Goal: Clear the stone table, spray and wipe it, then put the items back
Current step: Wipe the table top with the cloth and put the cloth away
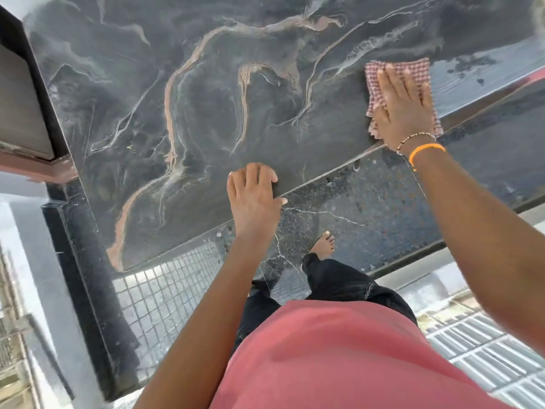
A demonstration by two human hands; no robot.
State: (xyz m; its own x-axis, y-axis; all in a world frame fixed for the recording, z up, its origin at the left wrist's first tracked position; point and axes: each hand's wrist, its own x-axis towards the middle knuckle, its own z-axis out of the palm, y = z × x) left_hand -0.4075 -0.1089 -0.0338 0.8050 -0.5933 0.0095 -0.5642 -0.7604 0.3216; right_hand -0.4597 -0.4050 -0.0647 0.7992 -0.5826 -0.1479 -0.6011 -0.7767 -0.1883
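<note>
A dark stone table (206, 98) with tan and white veins fills the upper part of the head view. Nothing stands on it except a red-and-white checked cloth (398, 75) near its right front edge. My right hand (404, 110) lies flat on the cloth, fingers spread, pressing it onto the stone. My left hand (253, 196) rests on the table's front edge, fingers curled on top and thumb at the rim, holding nothing else. A wet sheen shows on the stone to the right of the cloth.
A dark speckled floor (368, 202) lies below the table's front edge, with my bare foot (324, 246) on it. A tiled grid area (165, 290) sits lower left. A dark frame (26, 93) borders the table's left side. A metal grille (486, 349) is at lower right.
</note>
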